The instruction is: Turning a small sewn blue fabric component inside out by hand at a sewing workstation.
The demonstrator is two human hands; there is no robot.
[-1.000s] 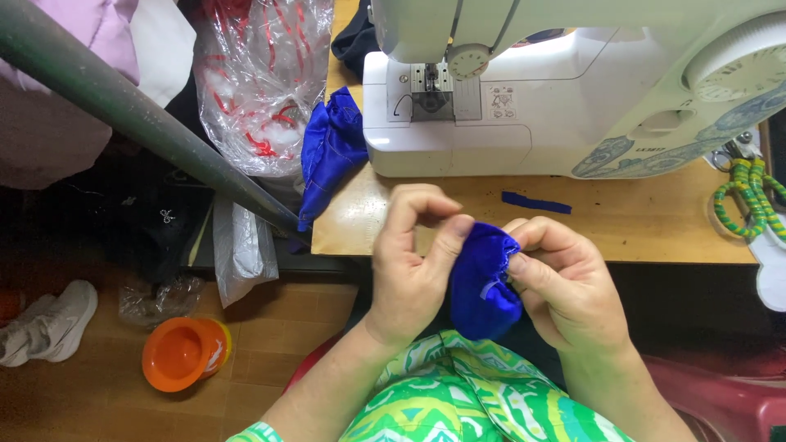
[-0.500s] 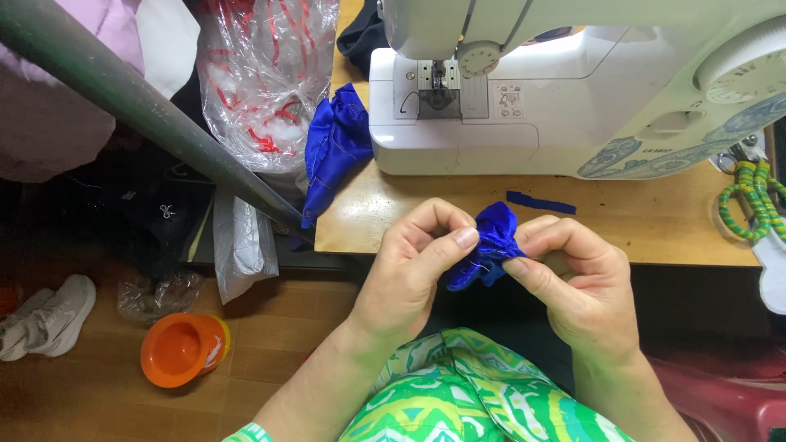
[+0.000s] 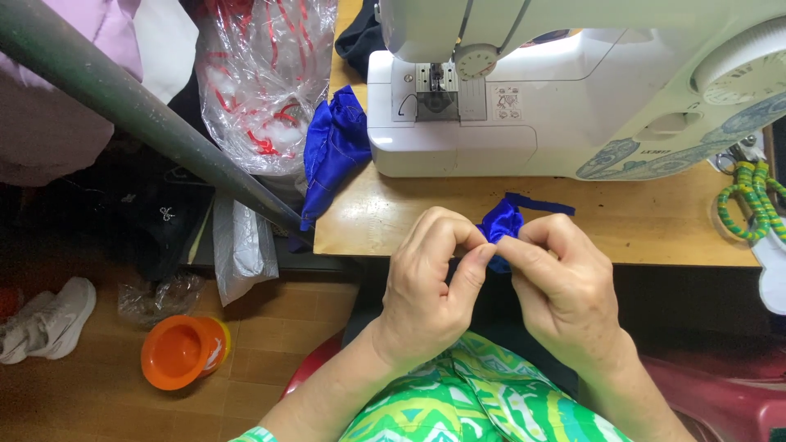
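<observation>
My left hand (image 3: 430, 282) and my right hand (image 3: 561, 286) meet at the front edge of the wooden table (image 3: 647, 225). Both pinch a small piece of shiny blue fabric (image 3: 500, 224), bunched up between thumbs and forefingers so that only its top shows. A thin blue strip (image 3: 540, 204) lies on the table just behind the fingers. A white sewing machine (image 3: 573, 90) stands behind, its needle plate (image 3: 438, 90) facing me.
More blue fabric (image 3: 334, 151) hangs over the table's left edge. A clear plastic bag with red ribbon (image 3: 262, 82) and a grey metal pole (image 3: 139, 115) are at left. An orange bowl (image 3: 182, 352) and a white shoe (image 3: 45, 319) lie on the floor. Green cord (image 3: 749, 200) sits at right.
The blue fabric, spread wider between my hands a second ago, is now gathered into a small bunch. Both hands have risen toward the table edge and closed together.
</observation>
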